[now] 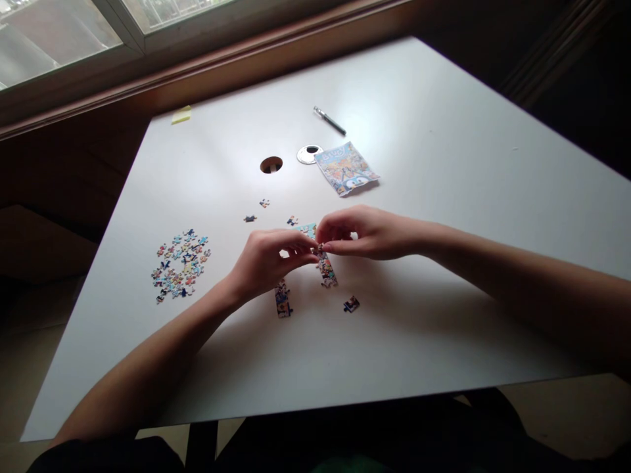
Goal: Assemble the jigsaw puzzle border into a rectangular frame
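Fingertips (310,242) of left hand (262,256) and right hand (372,231) curl together at a puzzle strip (327,271), presumably for precision, their grip unclear.

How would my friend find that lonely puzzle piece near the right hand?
On the white table, find the right hand. On its near side, right of the joined strips, lies one puzzle piece. It sits alone there, while the other lone pieces lie toward the window.

Left hand (266,259) and right hand (367,233) (close together) at a puzzle strip (326,270).
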`<action>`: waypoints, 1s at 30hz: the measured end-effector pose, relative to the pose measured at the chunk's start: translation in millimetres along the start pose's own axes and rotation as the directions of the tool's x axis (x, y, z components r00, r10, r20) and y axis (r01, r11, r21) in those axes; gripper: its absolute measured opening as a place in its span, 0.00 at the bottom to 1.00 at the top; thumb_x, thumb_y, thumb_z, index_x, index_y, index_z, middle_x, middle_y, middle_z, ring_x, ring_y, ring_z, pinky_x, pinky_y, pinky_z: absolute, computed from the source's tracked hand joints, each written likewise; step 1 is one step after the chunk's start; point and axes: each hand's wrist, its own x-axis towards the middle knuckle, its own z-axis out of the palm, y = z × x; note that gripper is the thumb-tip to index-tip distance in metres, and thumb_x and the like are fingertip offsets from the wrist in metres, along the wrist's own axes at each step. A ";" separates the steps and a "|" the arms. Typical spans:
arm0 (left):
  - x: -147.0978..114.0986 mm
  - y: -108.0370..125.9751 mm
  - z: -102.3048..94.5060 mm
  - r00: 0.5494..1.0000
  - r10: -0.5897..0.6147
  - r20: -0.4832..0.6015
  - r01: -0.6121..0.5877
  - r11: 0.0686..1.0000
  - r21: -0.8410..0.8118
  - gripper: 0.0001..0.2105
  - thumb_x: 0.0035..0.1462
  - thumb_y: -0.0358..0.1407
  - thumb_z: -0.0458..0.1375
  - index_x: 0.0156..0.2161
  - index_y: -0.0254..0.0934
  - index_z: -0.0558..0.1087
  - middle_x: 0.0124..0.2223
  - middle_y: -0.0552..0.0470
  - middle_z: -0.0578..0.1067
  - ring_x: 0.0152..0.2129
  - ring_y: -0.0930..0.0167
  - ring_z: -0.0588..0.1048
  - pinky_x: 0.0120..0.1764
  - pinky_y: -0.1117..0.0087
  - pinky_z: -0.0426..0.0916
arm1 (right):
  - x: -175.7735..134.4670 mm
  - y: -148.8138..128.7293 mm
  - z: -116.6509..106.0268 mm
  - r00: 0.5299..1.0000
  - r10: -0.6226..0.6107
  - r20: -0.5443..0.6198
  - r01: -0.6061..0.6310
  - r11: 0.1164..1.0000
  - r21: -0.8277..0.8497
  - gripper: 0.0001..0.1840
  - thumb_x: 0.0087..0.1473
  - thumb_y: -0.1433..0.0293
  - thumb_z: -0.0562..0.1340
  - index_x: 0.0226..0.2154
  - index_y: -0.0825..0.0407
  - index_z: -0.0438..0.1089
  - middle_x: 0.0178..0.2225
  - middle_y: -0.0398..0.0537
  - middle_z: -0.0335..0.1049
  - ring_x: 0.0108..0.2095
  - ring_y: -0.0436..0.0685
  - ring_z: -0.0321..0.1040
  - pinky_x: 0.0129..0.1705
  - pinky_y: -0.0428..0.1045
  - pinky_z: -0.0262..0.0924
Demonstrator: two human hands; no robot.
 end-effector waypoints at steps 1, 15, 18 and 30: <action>0.4 0.1 0.2 1.000 0.013 0.003 -0.013 1.000 -0.004 0.06 0.58 0.36 0.68 0.40 0.37 0.81 0.33 0.51 0.82 0.27 0.74 0.78 0.33 0.75 0.74 | 0.2 0.6 1.2 1.000 0.001 -0.013 0.000 0.998 0.061 0.13 0.58 0.62 0.63 0.42 0.53 0.71 0.35 0.47 0.76 0.34 0.52 0.70 0.34 0.48 0.61; -2.9 7.2 9.1 0.997 -0.015 -0.075 -0.001 0.979 -0.203 0.10 0.58 0.31 0.66 0.45 0.36 0.76 0.39 0.48 0.80 0.34 0.71 0.79 0.41 0.68 0.79 | -2.7 -4.3 4.2 0.997 -0.036 -0.069 0.056 0.948 0.312 0.11 0.57 0.69 0.66 0.42 0.51 0.67 0.34 0.45 0.75 0.34 0.52 0.72 0.36 0.50 0.67; -3.5 5.0 11.2 0.991 -0.066 -0.115 0.035 0.965 -0.258 0.14 0.57 0.31 0.67 0.47 0.36 0.72 0.38 0.50 0.80 0.35 0.71 0.80 0.43 0.67 0.80 | -2.5 -1.9 3.2 0.999 -0.018 -0.049 0.034 0.937 0.346 0.11 0.57 0.68 0.66 0.43 0.50 0.68 0.34 0.44 0.75 0.35 0.52 0.72 0.36 0.50 0.67; -3.9 4.5 10.0 0.988 -0.094 -0.126 0.075 0.986 -0.147 0.04 0.60 0.32 0.64 0.39 0.35 0.77 0.36 0.49 0.80 0.33 0.71 0.79 0.40 0.68 0.79 | -0.1 1.7 2.4 0.996 0.091 -0.011 -0.078 0.903 0.422 0.14 0.54 0.63 0.70 0.39 0.51 0.68 0.33 0.48 0.80 0.34 0.54 0.76 0.38 0.53 0.71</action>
